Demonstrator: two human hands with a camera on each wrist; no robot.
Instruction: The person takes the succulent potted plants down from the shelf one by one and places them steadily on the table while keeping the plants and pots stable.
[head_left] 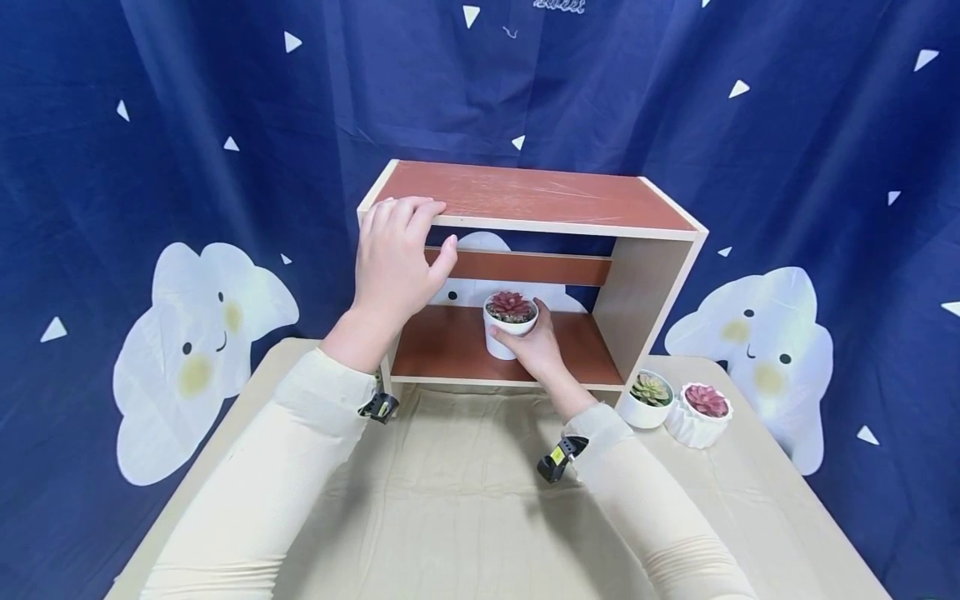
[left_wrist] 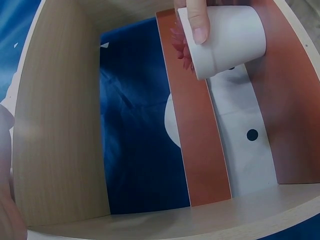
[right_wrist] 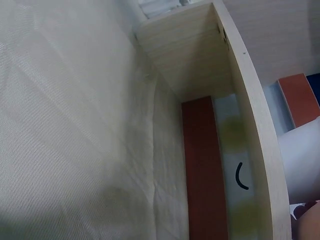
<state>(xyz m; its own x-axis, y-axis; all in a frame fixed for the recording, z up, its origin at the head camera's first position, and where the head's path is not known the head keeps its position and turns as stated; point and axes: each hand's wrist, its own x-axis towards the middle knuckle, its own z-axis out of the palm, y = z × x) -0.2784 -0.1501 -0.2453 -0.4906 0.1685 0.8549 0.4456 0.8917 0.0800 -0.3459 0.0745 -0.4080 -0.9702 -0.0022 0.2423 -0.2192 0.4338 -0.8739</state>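
Note:
A small two-level shelf with reddish-brown boards and pale wood edges stands on the table. My left hand rests on its top at the front left corner, fingers over the edge and thumb apart. Inside, my right hand grips a white pot from its right side, thumb in front. A dark red succulent fills the pot, which is upright at the shelf's lower board. The left wrist view shows the same white pot with a finger at its rim.
To the right of the shelf, a white pot with a green succulent stands beside a ribbed white pot with a pink-red succulent. Beige cloth covers the table. Behind hangs a dark blue curtain with white clouds and triangles.

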